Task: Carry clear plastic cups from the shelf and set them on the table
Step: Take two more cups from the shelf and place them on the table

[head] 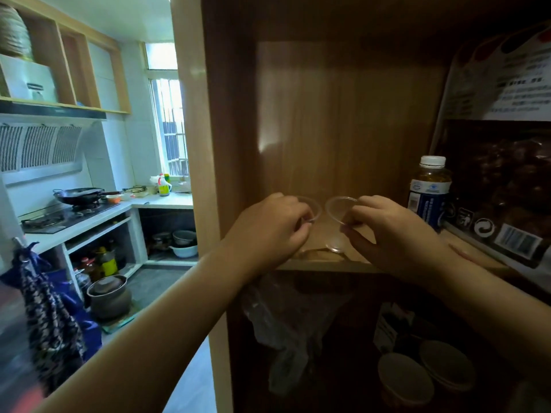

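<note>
Two clear plastic cups stand side by side on a wooden shelf (319, 262) inside a tall cabinet. My left hand (268, 231) is closed on the rim of the left cup (314, 205). My right hand (390, 231) pinches the rim of the right cup (338, 208), whose round base (336, 244) rests on the shelf board. Both cups are upright or slightly tilted; my fingers hide much of their walls. No table is in view.
A capped drink bottle (429, 189) and a large printed food bag (507, 180) stand right of the cups. Paper bowls (423, 374) and a plastic bag (286, 323) sit on the lower shelf. A kitchen counter with stove and wok (79, 195) lies to the left.
</note>
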### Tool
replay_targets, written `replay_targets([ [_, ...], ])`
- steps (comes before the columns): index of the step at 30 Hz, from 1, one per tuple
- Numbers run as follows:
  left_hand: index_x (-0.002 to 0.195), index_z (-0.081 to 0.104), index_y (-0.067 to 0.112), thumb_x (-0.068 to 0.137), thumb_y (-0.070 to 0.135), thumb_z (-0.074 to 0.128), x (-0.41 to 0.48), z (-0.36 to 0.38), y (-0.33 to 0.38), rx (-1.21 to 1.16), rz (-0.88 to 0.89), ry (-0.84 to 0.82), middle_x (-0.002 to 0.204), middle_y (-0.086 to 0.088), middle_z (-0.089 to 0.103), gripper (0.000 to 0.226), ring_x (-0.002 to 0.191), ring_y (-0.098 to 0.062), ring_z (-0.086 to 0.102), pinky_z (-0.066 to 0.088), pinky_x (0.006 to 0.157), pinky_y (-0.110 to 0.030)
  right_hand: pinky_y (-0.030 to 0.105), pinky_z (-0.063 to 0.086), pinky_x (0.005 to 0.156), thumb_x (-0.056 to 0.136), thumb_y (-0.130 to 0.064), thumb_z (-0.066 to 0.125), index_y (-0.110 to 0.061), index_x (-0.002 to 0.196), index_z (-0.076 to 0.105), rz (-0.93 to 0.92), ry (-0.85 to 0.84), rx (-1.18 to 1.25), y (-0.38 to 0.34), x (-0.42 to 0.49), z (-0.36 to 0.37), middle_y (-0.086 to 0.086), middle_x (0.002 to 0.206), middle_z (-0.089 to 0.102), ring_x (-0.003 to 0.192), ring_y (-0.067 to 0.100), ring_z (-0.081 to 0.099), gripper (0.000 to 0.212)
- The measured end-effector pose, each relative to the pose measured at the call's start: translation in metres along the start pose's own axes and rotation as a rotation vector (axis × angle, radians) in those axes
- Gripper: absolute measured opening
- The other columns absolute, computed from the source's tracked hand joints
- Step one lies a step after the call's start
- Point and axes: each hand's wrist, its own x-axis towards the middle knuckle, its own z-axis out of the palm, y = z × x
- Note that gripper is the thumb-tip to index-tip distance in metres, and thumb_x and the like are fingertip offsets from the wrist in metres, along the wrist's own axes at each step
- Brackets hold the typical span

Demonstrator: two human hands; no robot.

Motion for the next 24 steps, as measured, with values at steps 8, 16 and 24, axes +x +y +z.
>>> replay_targets([
  [8, 0.093, 0.065, 0.019, 0.086, 0.025, 0.053, -0.098, -0.069, -0.020, -0.097, -0.155, 0.049, 0.086, 0.001, 0.065, 0.015, 0.081, -0.017, 0.056, 0.044, 0.074, -0.032, 0.017, 0.039, 0.060, 0.084, -0.027, 0.050, -0.017, 0.081, 0.058, -0.040, 0.086, 0.163, -0.104, 0.004, 0.001, -0.008, 0.082, 0.053, 0.076, 0.009, 0.049, 0.013],
  [16, 0.085, 0.067, 0.020, 0.087, 0.029, 0.055, -0.237, -0.159, -0.065, -0.002, -0.336, 0.017, 0.076, 0.011, 0.055, 0.015, 0.078, -0.014, 0.054, 0.046, 0.071, -0.033, 0.038, 0.046, 0.069, 0.081, -0.012, 0.063, -0.011, 0.076, 0.060, -0.129, 0.086, 0.447, -0.259, 0.041, 0.041, 0.003, 0.081, 0.058, 0.078, 0.022, 0.054, 0.006],
  [24, 0.088, 0.067, 0.018, 0.085, 0.025, 0.055, -0.409, -0.294, -0.090, 0.206, -0.592, -0.005, 0.081, 0.003, 0.063, 0.014, 0.083, -0.016, 0.053, 0.043, 0.076, -0.036, 0.032, 0.044, 0.069, 0.082, -0.010, 0.061, -0.012, 0.074, 0.057, -0.405, 0.029, 0.663, -0.463, 0.083, 0.082, -0.001, 0.076, 0.054, 0.074, 0.016, 0.050, 0.009],
])
